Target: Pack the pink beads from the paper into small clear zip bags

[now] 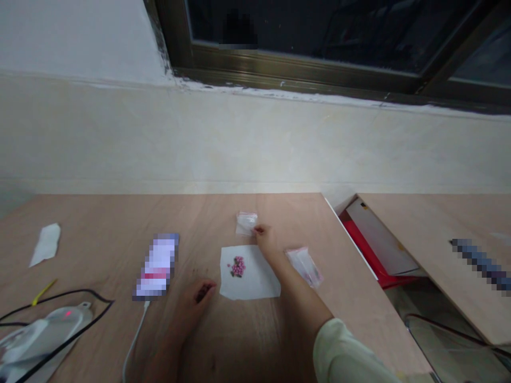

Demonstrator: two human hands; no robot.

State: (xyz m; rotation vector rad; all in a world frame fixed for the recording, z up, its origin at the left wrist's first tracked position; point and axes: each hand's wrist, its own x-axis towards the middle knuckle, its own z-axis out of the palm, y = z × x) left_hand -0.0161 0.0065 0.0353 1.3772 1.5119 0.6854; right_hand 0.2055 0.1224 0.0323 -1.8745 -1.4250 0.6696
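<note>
Clear plastic bag [245, 224] lies on the wooden table [207, 218], beyond the white paper, its right edge at the fingertips of the right hand [262, 231]. That hand's fingers are drawn together and bent inward; whether they grip the bag, I cannot tell. The right forearm reaches forward and leftward across the paper's right side, from a pale sleeve [347, 351]. The left hand [199, 298] rests low, just left of the paper, fingers loosely curled around a dark hollow; I cannot tell if anything is inside. Between the hands, the white paper [257, 279] bears a pink cluster [238, 266]. Another clear bag [304, 266] lies right of the forearm; farther left are a phone [156, 266] and a white device [48, 338].
</note>
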